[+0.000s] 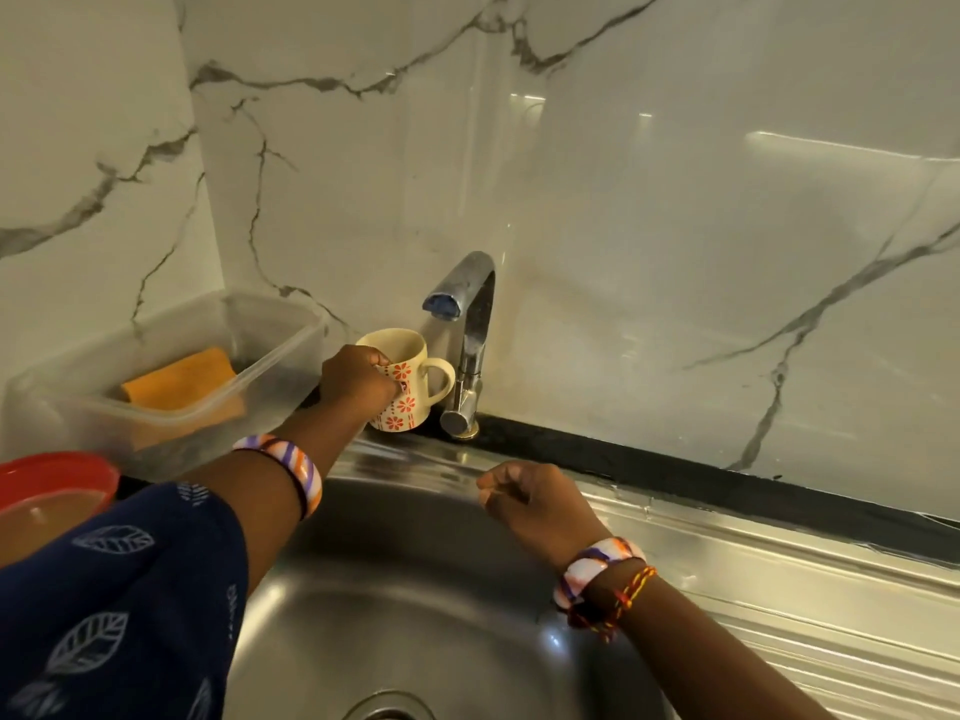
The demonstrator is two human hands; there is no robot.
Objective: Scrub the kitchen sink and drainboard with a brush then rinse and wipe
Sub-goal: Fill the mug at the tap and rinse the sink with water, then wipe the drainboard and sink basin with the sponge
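Note:
A round steel sink bowl (415, 589) fills the lower middle, its drain at the bottom edge. The ribbed drainboard (789, 605) runs off to the right. My left hand (358, 381) grips a cream mug with orange flowers (402, 392) at the sink's back rim, just left of the chrome tap (475, 324). My right hand (524, 498) hovers over the back rim of the bowl with fingers loosely curled, holding nothing. No brush is visible.
A clear plastic tub (260, 350) with an orange cloth (182, 379) inside stands at the back left. A red-rimmed container (57, 485) sits at the left edge. Marble wall panels rise behind, with a black strip along the counter's back.

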